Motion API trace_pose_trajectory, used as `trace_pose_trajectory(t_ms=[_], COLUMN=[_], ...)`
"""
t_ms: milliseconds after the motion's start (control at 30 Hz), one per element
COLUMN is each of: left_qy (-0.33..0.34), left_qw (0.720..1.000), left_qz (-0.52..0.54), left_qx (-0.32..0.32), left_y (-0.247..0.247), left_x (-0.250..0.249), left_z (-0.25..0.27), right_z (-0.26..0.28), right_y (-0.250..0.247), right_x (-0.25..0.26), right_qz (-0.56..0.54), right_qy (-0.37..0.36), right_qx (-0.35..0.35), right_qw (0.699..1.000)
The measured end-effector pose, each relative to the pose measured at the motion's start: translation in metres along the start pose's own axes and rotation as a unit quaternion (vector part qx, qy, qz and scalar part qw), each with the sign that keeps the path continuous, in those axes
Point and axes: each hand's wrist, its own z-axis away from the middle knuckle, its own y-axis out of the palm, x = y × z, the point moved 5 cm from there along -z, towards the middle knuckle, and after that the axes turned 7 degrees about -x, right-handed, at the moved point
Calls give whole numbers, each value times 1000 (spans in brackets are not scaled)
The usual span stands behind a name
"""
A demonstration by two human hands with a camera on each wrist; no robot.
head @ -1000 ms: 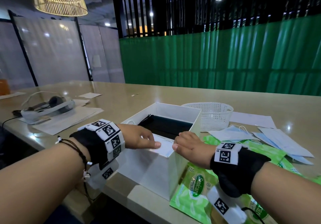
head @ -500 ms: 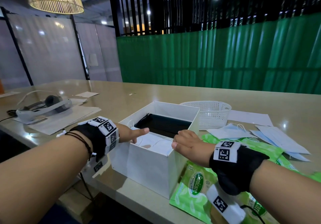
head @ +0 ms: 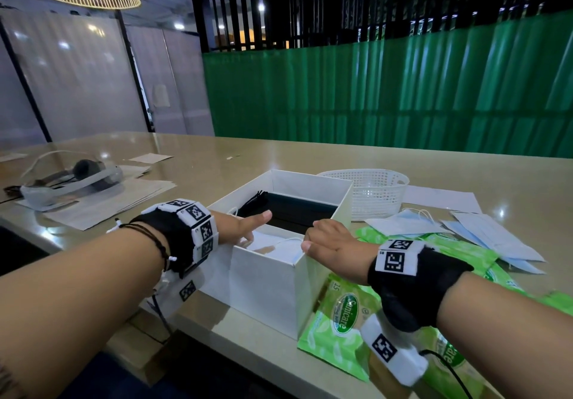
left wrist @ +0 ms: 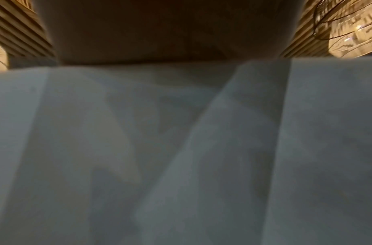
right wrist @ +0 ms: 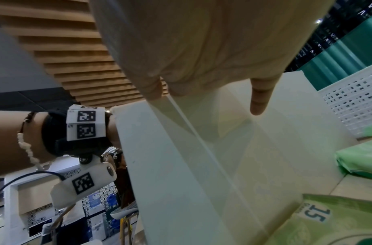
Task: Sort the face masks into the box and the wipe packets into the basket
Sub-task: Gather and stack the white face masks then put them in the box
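Left hand (head: 238, 228) fingers relaxed over white box (head: 263, 284), right hand (head: 335, 250) fingers curled on its rim, green "Sanicare" wipe packet (head: 338, 327) marked "15" just beside box on tabletop (head: 310, 157)

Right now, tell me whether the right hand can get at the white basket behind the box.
Probably yes. The right hand rests at the box's near corner, holding nothing visible. The basket stands open-topped beyond the box's far right corner; only loose face masks and wipe packets lie flat alongside, nothing tall between.

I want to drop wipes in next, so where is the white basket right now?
In the head view the white basket stands on the table right of centre, just behind the white box's far right corner, with loose face masks in front.
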Motion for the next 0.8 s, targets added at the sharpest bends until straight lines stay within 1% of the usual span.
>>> trace_pose_trajectory(t_ms=[67, 100, 167, 233, 300, 333, 367, 400, 467, 500, 600, 667, 733, 800], left_qy=[25, 24, 15, 23, 57, 78, 101, 126, 178, 202, 263, 294, 303, 286], left_qw=[999, 999, 999, 998, 997, 996, 993, 989, 978, 972, 950, 926, 895, 869], left_qz=[-3, 3, 20, 28, 39, 50, 65, 80, 106, 118, 156, 218, 308, 391], left_qx=[31, 42, 47, 53, 33, 17, 1, -13, -32, -38, -65, -97, -111, -101], left_y=[1, 1, -4, -10, -18, -23, -28, -32, -39, -41, -44, -46, -46, -42], left_x=[-3, -6, -16, -32, -54, -66, -80, -93, -121, -134, -166, -184, -200, -215], left_z=[4, 10, 22, 33, 43, 49, 54, 58, 68, 73, 79, 73, 65, 54], right_z=[2, 2, 3, 4, 5, 6, 6, 10, 24, 32, 54, 72, 93, 117], right_y=[-1, -2, -5, -7, -15, -21, -24, -26, -25, -27, -48, -59, -68, -76], right_x=[0, 0, 0, 3, 8, 12, 13, 11, 0, -9, -40, -67, -101, -133], right_qz=[10, 3, -40, -83, -146, -158, -147, -104, -122, -137, -150, -134, -100, -102], right_qy=[3, 8, 9, 38, 50, 27, -2, -7, 42, 68, 141, 186, 243, 303], right_qx=[9, 6, -20, -21, -58, -78, -96, -92, -13, 7, -16, -8, -10, -30], right_qw=[1000, 1000, 999, 996, 986, 984, 984, 990, 992, 988, 978, 973, 965, 947])
